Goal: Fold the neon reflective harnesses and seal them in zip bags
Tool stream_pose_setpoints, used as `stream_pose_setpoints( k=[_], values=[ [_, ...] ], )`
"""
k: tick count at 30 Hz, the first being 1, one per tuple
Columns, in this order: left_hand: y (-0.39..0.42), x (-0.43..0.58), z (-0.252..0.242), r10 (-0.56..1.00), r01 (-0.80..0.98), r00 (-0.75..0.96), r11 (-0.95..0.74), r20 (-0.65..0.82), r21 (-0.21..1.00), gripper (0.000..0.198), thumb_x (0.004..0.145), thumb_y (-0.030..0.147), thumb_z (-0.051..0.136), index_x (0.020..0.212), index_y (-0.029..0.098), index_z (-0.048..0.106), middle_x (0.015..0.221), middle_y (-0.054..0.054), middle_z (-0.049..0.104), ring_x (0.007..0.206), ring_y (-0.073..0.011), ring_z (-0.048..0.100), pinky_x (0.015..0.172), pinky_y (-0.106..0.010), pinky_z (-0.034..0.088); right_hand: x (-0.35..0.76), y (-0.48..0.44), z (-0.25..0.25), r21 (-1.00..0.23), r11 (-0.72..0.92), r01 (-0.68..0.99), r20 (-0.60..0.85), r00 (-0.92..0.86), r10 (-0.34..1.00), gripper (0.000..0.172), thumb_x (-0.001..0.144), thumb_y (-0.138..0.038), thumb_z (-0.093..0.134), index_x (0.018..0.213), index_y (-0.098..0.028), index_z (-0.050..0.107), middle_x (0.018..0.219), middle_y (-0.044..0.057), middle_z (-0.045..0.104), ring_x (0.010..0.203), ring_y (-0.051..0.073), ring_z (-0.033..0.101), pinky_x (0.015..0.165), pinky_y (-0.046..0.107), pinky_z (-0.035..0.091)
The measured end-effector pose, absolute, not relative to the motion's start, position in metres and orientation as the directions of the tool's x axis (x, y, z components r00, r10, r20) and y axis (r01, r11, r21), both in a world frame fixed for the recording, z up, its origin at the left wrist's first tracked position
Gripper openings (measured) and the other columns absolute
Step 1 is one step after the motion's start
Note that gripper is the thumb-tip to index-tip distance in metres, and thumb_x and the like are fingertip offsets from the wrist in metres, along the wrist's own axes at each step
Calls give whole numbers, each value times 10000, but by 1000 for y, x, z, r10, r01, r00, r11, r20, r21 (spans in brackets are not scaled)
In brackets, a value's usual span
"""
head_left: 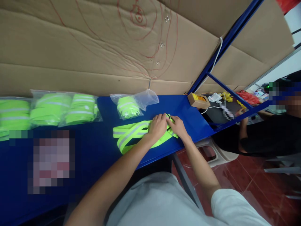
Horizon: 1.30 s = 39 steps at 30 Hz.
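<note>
A neon yellow-green reflective strap (131, 133) with a grey stripe lies looped on the blue table. Its loops spread out to the left, and its right end is bunched under my hands. My left hand (158, 126) rests on the bunched part, fingers bent over the band. Beside it, my right hand (177, 126) pinches the strap's right end, where a few small black parts show. The two hands nearly touch at the fingertips. Just behind them is a clear plastic bag (148, 99) with a rolled strap (128, 106) inside.
More bagged rolled straps (81, 108) line the table's (103, 144) back left. A pixelated patch (53, 163) covers something at front left. Cardboard (94, 40) walls the back. At right stand a small carton (198, 100), a blue metal frame (230, 86) and a seated person in black (265, 135).
</note>
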<state>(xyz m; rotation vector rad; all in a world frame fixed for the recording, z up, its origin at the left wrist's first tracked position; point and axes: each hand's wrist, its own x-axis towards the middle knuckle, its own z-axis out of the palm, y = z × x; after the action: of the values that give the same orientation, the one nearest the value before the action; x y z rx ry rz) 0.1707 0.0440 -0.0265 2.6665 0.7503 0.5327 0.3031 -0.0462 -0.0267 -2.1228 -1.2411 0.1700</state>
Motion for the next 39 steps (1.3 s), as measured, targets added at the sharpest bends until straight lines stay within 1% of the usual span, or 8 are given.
stream_pose_setpoints(
  k=[4, 11, 17, 21, 25, 32, 35, 39],
  values=[
    [37, 167, -24, 538, 433, 812, -815, 225, 385, 577, 1044, 300, 355, 1567, 56, 372, 1531, -210, 513, 1389, -286, 521, 1166, -428, 408, 310, -43, -26, -590, -342, 731, 188, 536, 823, 482, 918, -650, 556, 907, -191, 704, 868, 71, 706, 803, 210, 613, 770, 312, 473],
    [16, 153, -24, 525, 474, 839, -834, 145, 282, 781, 1043, 559, 362, 1636, 71, 221, 1672, -244, 260, 1522, -411, 342, 1207, -738, 209, 312, -48, -27, -639, -320, 699, 190, 547, 815, 364, 940, -531, 559, 974, -193, 688, 858, 34, 702, 756, 176, 607, 687, 274, 424],
    [17, 148, -17, 469, 434, 872, -873, 139, 223, 706, 1065, 500, 346, 1636, 99, 235, 1662, -220, 314, 1524, -383, 344, 1219, -665, 267, 301, -43, -25, -637, -310, 706, 229, 557, 799, 515, 991, -644, 467, 916, -191, 698, 854, 100, 711, 772, 230, 629, 757, 334, 464],
    [29, 143, -9, 472, 436, 866, -875, 165, 209, 837, 1000, 534, 538, 1659, 186, 157, 1676, -233, 259, 1406, -378, 503, 1094, -504, 469, 296, -57, -19, -639, -293, 711, 341, 603, 721, 526, 1019, -610, 434, 1233, -191, 670, 1152, 157, 706, 1036, 298, 645, 949, 417, 470],
    [46, 136, -3, 515, 476, 839, -851, 175, 223, 803, 952, 524, 640, 1608, 204, 304, 1393, -192, 582, 1158, -344, 666, 952, -427, 536, 290, -85, -17, -566, -186, 803, 383, 456, 803, 524, 970, -587, 569, 1378, -261, 613, 1395, 148, 618, 1344, 369, 512, 1146, 525, 326],
    [61, 132, 15, 564, 500, 779, -822, 273, 272, 575, 976, 601, 563, 1402, 215, 544, 1347, -139, 600, 1281, -314, 589, 1100, -466, 447, 318, -89, -13, -865, -124, 486, 165, 509, 845, 450, 895, -629, 654, 1147, -256, 673, 1180, 96, 714, 1128, 330, 646, 1022, 462, 480],
    [75, 132, 28, 440, 300, 844, -862, 308, 409, 748, 873, 474, 761, 1508, 282, 415, 1577, -118, 433, 1469, -297, 424, 1209, -453, 357, 338, -65, 4, -935, -100, 339, 59, 428, 902, 508, 906, -677, 601, 1126, -225, 671, 1070, 82, 750, 973, 274, 707, 864, 398, 568],
    [103, 123, 38, 477, 181, 838, -700, 265, 691, 459, 915, 282, 660, 1353, 267, 523, 1276, -43, 683, 1148, -202, 656, 999, -334, 514, 356, -18, 24, -970, -139, 199, -107, 165, 981, 559, 819, -678, 707, 1045, -168, 740, 964, 116, 774, 843, 261, 732, 763, 387, 602]
  ],
)
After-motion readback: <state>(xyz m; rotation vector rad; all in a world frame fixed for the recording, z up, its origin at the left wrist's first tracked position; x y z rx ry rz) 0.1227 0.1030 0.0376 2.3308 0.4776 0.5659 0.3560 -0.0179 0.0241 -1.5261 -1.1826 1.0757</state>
